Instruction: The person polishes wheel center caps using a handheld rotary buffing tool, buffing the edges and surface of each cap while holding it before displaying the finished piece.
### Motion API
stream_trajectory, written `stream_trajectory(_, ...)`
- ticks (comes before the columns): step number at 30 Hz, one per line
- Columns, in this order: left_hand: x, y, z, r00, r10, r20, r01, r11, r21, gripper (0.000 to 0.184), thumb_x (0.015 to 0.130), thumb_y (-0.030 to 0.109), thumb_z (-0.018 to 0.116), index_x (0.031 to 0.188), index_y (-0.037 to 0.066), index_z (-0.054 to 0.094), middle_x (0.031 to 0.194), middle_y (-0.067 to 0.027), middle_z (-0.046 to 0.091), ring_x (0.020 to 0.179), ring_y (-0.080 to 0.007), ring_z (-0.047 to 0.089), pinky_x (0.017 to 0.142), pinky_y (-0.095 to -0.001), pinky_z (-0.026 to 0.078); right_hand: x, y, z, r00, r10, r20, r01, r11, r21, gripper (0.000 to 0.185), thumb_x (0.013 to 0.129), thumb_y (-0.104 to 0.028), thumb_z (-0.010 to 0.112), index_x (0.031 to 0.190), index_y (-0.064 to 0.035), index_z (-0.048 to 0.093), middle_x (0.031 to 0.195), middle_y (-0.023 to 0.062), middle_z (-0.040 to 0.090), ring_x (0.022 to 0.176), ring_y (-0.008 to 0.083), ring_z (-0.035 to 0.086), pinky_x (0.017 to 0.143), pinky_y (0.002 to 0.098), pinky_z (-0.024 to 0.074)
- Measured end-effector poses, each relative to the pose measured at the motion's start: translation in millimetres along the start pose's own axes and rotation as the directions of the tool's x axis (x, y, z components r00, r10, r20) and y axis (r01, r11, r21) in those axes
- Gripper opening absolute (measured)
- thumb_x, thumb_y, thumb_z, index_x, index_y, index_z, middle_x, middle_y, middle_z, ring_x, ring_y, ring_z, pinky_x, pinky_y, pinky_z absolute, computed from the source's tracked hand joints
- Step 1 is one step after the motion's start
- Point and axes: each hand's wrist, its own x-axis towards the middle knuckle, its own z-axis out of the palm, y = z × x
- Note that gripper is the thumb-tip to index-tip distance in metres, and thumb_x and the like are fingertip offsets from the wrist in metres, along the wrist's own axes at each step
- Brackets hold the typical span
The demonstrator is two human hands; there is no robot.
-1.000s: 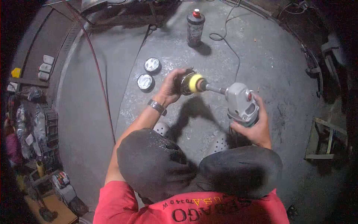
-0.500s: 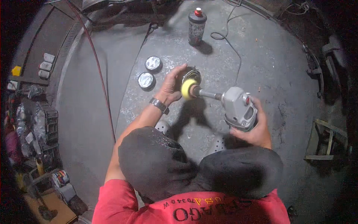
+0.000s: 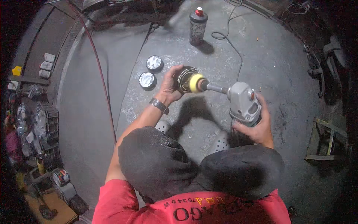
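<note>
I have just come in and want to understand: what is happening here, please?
A person's left grip holds a dark round piece, while the right grip holds a grey power tool. The tool's yellow pad is at the piece's face; whether they touch is not clear. Two silver-faced discs lie on the floor nearby, and a bottle stands farther ahead.

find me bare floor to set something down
Bare floor lies left, between the crates and red hose, and right, between the power tool and metal frame. It's crowded around the left hand: round piece, yellow pad, two silver-topped discs nearby.
</note>
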Motion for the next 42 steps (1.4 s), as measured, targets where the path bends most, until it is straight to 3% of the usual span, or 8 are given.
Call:
stream_trajectory(8, 12.0, 0.2, -7.6, 0.997, -0.032, 0.065, 0.037, 0.996, -0.078, 0.04, 0.093, 0.037, 0.06, 0.114, 0.003, 0.068, 0.11, -0.0141, 0.075, 0.101, -0.0279, 0.072, 0.098, -0.0437, 0.056, 1.3, -14.7, -0.3, 0.998, 0.016, 0.067, -0.018, 0.999, 0.027, 0.106, 0.058, -0.02, 0.098, 0.145, -0.0012, 0.041, 0.136, 0.0187, 0.057, 0.129, 0.0272, 0.055, 0.111, 0.0399, 0.0419)
stream_trajectory(12, 5.3, -0.6, -3.1, 1.0, 0.009, 0.015, -0.008, 0.999, -0.035, 0.04, 0.093, 0.037, 0.061, 0.114, 0.004, 0.068, 0.11, -0.0138, 0.075, 0.099, -0.0275, 0.072, 0.098, -0.0432, 0.056, 2.2, 0.0, 0.3, 1.0, 0.013, -0.002, -0.013, 1.0, 0.02, 0.105, 0.058, -0.02, 0.099, 0.144, -0.0016, 0.042, 0.135, 0.0179, 0.057, 0.127, 0.0267, 0.056, 0.111, 0.0389, 0.0417)
stream_trajectory(16, 11.8, -0.8, -3.6, 0.996, -0.011, 0.084, 0.01, 1.0, 0.01, 0.036, 0.091, 0.037, 0.069, 0.111, 0.007, 0.068, 0.106, -0.0109, 0.074, 0.098, -0.0245, 0.072, 0.095, -0.0414, 0.057, 1.6, -13.7, -1.3, 0.997, 0.036, 0.075, -0.037, 0.999, 0.02, 0.105, 0.057, -0.021, 0.098, 0.144, -0.0015, 0.042, 0.135, 0.0185, 0.057, 0.128, 0.0273, 0.056, 0.111, 0.0392, 0.0421)
stream_trajectory(20, 6.8, -2.8, -1.5, 1.0, -0.011, -0.021, 0.013, 0.997, 0.071, 0.031, 0.092, 0.036, 0.071, 0.111, 0.011, 0.068, 0.108, -0.0075, 0.073, 0.1, -0.0225, 0.07, 0.094, -0.0413, 0.056, 3.1, -16.7, -0.1, 0.997, 0.058, 0.057, -0.058, 0.998, 0.016, 0.105, 0.058, -0.021, 0.098, 0.144, -0.001, 0.042, 0.135, 0.0189, 0.057, 0.128, 0.0275, 0.056, 0.11, 0.0392, 0.042)
stream_trajectory(27, 10.3, -2.5, -3.8, 0.998, -0.006, 0.057, -0.001, 0.992, 0.124, 0.038, 0.091, 0.034, 0.071, 0.118, 0.008, 0.068, 0.111, -0.0074, 0.072, 0.104, -0.0228, 0.069, 0.096, -0.0421, 0.056, 4.0, -11.0, -3.4, 0.993, 0.022, 0.113, -0.027, 0.999, 0.044, 0.108, 0.057, -0.019, 0.098, 0.146, -0.0015, 0.04, 0.137, 0.0191, 0.056, 0.129, 0.0276, 0.055, 0.111, 0.0392, 0.041)
stream_trajectory(30, 8.3, -4.3, -5.5, 1.0, -0.003, 0.025, -0.001, 0.992, 0.122, 0.037, 0.092, 0.032, 0.069, 0.118, 0.005, 0.068, 0.113, -0.0088, 0.072, 0.105, -0.0229, 0.068, 0.097, -0.0415, 0.055, 2.5, -9.4, 2.8, 0.999, 0.038, 0.019, -0.04, 0.996, 0.082, 0.109, 0.056, -0.02, 0.099, 0.146, -0.0022, 0.041, 0.136, 0.0182, 0.056, 0.129, 0.0272, 0.054, 0.112, 0.0393, 0.0404)
stream_trajectory(36, 9.1, -3.0, -4.5, 0.998, -0.002, 0.06, -0.005, 0.992, 0.128, 0.038, 0.092, 0.029, 0.068, 0.12, 0.005, 0.068, 0.117, -0.01, 0.071, 0.107, -0.0242, 0.068, 0.099, -0.0418, 0.053, 2.4, -15.7, -2.1, 0.996, 0.03, 0.081, -0.031, 0.999, 0.014, 0.105, 0.057, -0.018, 0.098, 0.145, -0.0033, 0.042, 0.136, 0.017, 0.057, 0.129, 0.0271, 0.054, 0.112, 0.0392, 0.0403)
stream_trajectory(42, -1.6, -1.3, 0.4, 0.999, 0.011, 0.04, -0.018, 0.987, 0.157, 0.041, 0.092, 0.031, 0.065, 0.122, 0.003, 0.067, 0.119, -0.0114, 0.07, 0.11, -0.0253, 0.067, 0.102, -0.0433, 0.052, 1.1, -5.8, 4.1, 0.998, 0.052, -0.04, -0.048, 0.995, 0.086, 0.106, 0.055, -0.021, 0.099, 0.144, -0.0042, 0.043, 0.136, 0.0172, 0.057, 0.128, 0.0268, 0.056, 0.111, 0.0394, 0.042)
